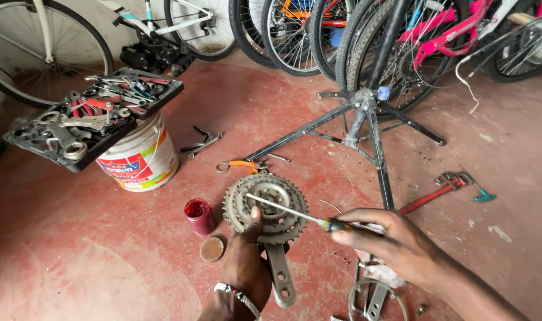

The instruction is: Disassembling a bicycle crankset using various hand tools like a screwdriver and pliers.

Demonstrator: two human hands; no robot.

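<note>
Far left, a tool tray [57, 148] is sitting atop a white bucket [141, 156]; right of it, a small red jar [198, 215] is standing on the floor. The left hand [245, 267] is clasping the crankset [266, 209] mid-scene, thumb pressing its chainrings. The right hand [395, 241] is pinching a screwdriver [288, 211], tip resting on the chainrings; a red pipe wrench [434, 190] is lying far right.

Left hand [244, 267] gripping (thumb up); right hand [389, 241] fisted.
</note>
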